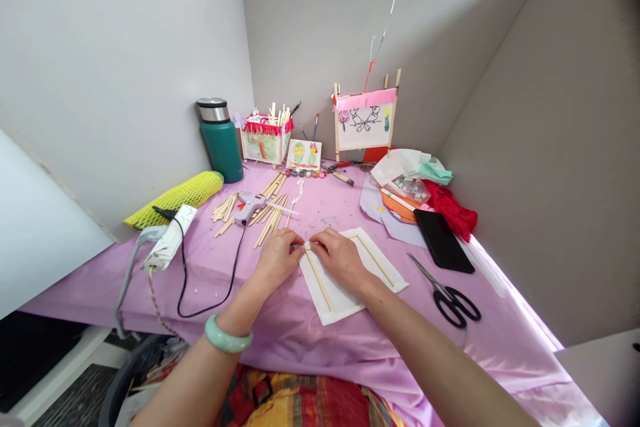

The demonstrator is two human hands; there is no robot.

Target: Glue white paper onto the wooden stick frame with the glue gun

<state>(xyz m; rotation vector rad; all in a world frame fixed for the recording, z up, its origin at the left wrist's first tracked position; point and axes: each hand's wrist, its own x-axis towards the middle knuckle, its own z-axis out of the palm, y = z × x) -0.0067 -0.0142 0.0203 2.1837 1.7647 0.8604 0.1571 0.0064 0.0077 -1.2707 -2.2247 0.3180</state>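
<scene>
A white sheet [345, 280], paper or cloth, lies on the table in front of me with thin wooden sticks on it. One stick [319, 279] runs along its left side, another [375, 260] along its right. My left hand [281, 255] pinches the sheet's far left corner between thumb and fingers. On the same corner, my right hand [340, 255] presses with fingers together, its palm over the sheet. The fingertips of both hands nearly meet at the end of the left stick. Whether they also grip the stick there, I cannot tell.
A glue gun [250, 205] lies on loose wooden sticks [273, 217], its cord trailing left to a power strip [173, 237]. Black-handled scissors [447, 297] and a phone [443, 240] lie on the right. A green bottle [220, 140] and a decorated paper lantern [365, 120] stand behind.
</scene>
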